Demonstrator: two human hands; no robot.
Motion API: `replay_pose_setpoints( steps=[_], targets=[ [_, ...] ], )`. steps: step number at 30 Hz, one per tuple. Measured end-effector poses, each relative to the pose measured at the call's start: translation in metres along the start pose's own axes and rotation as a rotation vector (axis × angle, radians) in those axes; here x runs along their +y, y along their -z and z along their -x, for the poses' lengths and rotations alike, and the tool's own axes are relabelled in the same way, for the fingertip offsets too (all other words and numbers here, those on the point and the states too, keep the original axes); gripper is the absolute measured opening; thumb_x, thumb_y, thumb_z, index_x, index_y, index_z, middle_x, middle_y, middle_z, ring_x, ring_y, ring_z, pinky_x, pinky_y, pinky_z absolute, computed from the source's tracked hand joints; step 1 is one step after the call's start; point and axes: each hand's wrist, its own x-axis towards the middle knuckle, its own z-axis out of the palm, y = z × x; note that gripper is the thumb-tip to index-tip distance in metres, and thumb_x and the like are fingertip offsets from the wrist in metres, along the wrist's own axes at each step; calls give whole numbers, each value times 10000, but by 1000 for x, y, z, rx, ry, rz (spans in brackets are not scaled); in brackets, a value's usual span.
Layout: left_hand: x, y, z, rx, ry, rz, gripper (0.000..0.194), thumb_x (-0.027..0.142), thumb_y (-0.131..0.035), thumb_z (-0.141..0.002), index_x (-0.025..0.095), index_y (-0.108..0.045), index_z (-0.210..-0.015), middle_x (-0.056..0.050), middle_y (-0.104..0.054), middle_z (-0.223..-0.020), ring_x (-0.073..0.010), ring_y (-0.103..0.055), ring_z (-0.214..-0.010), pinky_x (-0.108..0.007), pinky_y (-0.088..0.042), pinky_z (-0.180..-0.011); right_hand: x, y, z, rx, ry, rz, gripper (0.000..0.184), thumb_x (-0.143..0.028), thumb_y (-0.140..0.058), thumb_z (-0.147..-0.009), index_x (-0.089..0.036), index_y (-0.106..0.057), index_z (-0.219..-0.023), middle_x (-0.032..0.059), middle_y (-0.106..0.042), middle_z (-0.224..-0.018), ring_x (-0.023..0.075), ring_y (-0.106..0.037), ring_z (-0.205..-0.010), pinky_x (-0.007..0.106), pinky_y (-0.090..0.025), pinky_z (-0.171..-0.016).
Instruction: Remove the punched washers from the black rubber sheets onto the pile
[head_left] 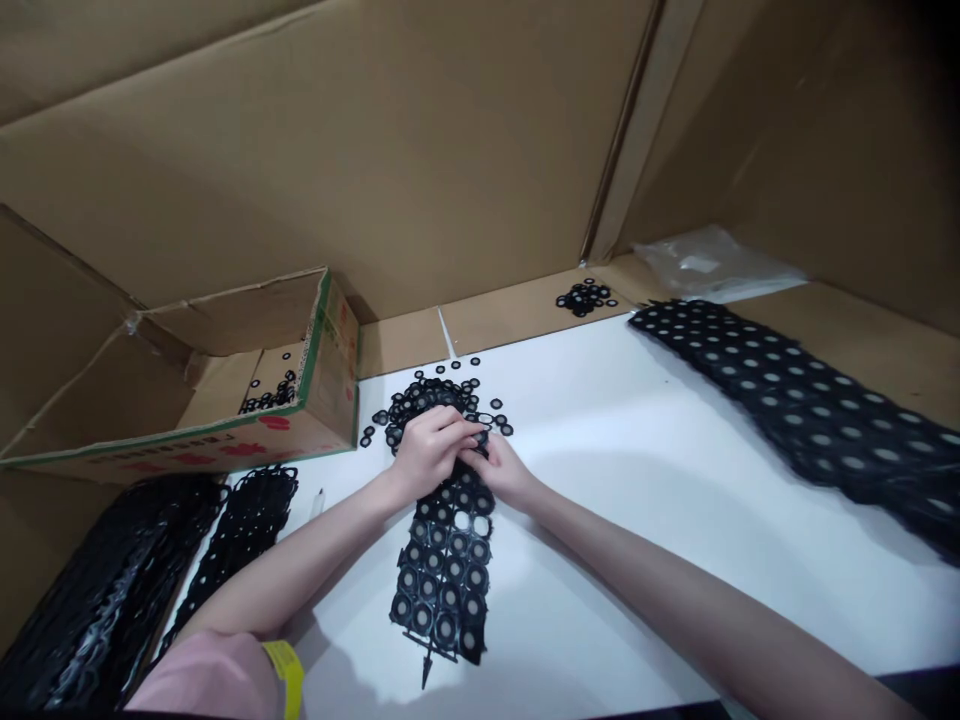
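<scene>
A black moulded sheet [442, 575] made of joined rings lies on the white table, its near end carrying a pointed tab. Two of its openings show white while the others have dark rings with grey centres. Over its far part, my left hand [433, 450] is closed, thumb and fingers pinched. My right hand [506, 470] meets it fingertip to fingertip, closed around a small black ring [481, 438]. Just beyond both hands is a pile of loose black rings [424, 395], with several scattered around it. The fingers partly hide the ring and the sheet under them.
At left stands a cardboard box [330, 390] with loose rings inside. Stacked black sheets [97, 590] and a narrower black strip [244, 530] lie before it. A long black sheet [817, 410], a small ring pile [585, 297] and a clear plastic bag [712, 260] are at right.
</scene>
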Motion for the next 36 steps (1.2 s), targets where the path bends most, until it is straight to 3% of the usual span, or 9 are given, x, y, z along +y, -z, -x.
replay_pose_setpoints(
  steps=[8,15,21,25,30,36],
  targets=[
    [6,-15,4,48,14,-109,301,81,-380,-913,108,-680,-907,-73,-595,-707,-185,-519,-665,-303,-422,-607,5,-1,-1,22,17,36,185,-419,-682,-755,-241,-638,-734,25,-621,-674,274,-586,-823,425,-489,-796],
    [-1,-14,-2,17,55,-72,290,68,-359,-890,152,-632,-840,-54,-606,-725,-167,-543,-670,-276,-431,-619,5,0,-1,38,5,58,240,-414,-704,-725,-241,-568,-630,12,-548,-601,245,-536,-719,414,-463,-732],
    [-6,-10,-8,-2,87,-20,248,133,-425,-893,174,-628,-759,-58,-638,-759,-171,-556,-704,-286,-425,-665,-3,-2,-1,25,-6,30,215,-429,-708,-718,-233,-624,-698,33,-642,-719,274,-575,-797,428,-454,-795],
    [-19,-3,-19,86,213,29,281,160,-390,-925,176,-597,-736,-36,-625,-722,-156,-566,-696,-259,-427,-655,-4,-4,1,13,-34,-14,238,-457,-698,-716,-235,-683,-799,43,-703,-826,298,-612,-899,462,-445,-895],
    [-50,21,-30,257,416,36,339,290,-342,-1002,165,-590,-808,-21,-612,-731,-145,-565,-676,-235,-415,-629,-7,-4,6,25,-85,-67,293,-466,-721,-703,-235,-715,-883,53,-725,-944,297,-619,-1006,484,-417,-979],
    [-59,21,-13,103,323,33,171,197,-524,-929,170,-686,-885,-50,-656,-882,-174,-603,-847,-281,-453,-802,-7,0,4,65,-134,-145,429,-562,-728,-687,-229,-704,-956,49,-719,-985,264,-615,-991,463,-432,-964]
  ],
)
